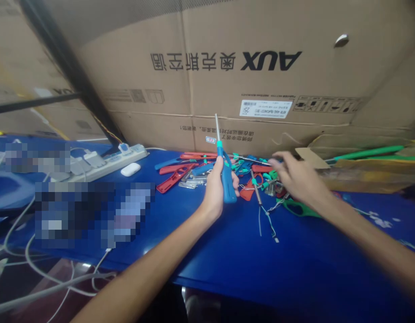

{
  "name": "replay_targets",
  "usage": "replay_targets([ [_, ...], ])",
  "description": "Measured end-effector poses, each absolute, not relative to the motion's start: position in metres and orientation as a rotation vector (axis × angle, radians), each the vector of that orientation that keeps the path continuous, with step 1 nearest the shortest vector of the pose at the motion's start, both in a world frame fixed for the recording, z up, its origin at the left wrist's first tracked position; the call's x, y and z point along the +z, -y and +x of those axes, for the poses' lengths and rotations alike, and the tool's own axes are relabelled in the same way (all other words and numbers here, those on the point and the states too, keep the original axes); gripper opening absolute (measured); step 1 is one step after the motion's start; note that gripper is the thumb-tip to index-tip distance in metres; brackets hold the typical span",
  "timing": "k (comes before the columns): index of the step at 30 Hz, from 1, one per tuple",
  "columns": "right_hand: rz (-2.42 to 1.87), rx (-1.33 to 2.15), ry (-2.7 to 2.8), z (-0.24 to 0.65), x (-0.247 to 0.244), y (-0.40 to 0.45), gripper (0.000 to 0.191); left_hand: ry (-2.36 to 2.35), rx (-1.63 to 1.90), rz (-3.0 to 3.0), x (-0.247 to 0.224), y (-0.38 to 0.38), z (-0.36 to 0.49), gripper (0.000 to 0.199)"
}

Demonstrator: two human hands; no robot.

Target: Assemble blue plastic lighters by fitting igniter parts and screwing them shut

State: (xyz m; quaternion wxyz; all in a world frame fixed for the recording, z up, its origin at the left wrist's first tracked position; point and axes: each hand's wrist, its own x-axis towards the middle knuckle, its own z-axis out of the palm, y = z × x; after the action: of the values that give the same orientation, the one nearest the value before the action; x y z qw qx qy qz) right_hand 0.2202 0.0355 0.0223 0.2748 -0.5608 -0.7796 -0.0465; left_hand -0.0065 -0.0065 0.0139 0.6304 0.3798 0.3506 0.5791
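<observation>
Upright in my left hand (216,181) is a blue stick lighter (228,186) with a green collar and a thin metal tube pointing up. My fingers wrap around its handle. My right hand (295,175) is over the right side of the parts pile, its fingers apart and slightly blurred, with no object visible in them. Around both hands lie red lighter shells (175,179), small clear parts (193,179) and green-collared pieces. A loose metal tube (256,188) with thin wires rests just left of my right hand.
A large cardboard box (207,80) stands behind the blue table (194,251). To the left are a white power strip (110,159), a white earbud case (130,169), pixelated items and trailing cables. At the right is a cardboard tray (369,177) with long green pieces (372,151).
</observation>
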Motion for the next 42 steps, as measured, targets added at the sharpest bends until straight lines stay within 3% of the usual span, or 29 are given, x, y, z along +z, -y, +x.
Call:
replay_targets([
  [9, -1.152, 0.067, 1.987, 0.219, -0.014, -0.015, 0.024, -0.818, 1.241, 0.906, 0.006, 0.011, 0.001, 0.061],
  [14, -1.175, 0.26, 1.941, 0.212, -0.011, 0.0, 0.035, -0.828, 1.291, 0.929, 0.008, 0.006, -0.002, 0.065],
  [21, -1.222, 0.153, 1.893, 0.201, -0.001, 0.006, 0.041, -0.783, 1.313, 0.997, 0.012, -0.019, -0.006, 0.053],
  [24, -1.063, 0.137, 1.953, 0.194, -0.006, 0.007, 0.031, -0.789, 1.267, 1.099, 0.008, -0.016, -0.007, 0.057],
  [28, -0.942, 0.116, 2.057, 0.192, -0.011, 0.01, 0.032, -0.816, 1.288, 1.224, -0.002, -0.004, -0.009, 0.068],
  [34, -1.185, 0.093, 2.05, 0.195, 0.0, 0.026, 0.031, -0.868, 1.425, 1.287, -0.01, -0.001, -0.013, 0.055],
  [42, -0.856, 0.203, 2.127, 0.188, 0.001, 0.03, 0.011, -0.802, 1.579, 1.095, 0.006, 0.001, -0.012, 0.043],
])
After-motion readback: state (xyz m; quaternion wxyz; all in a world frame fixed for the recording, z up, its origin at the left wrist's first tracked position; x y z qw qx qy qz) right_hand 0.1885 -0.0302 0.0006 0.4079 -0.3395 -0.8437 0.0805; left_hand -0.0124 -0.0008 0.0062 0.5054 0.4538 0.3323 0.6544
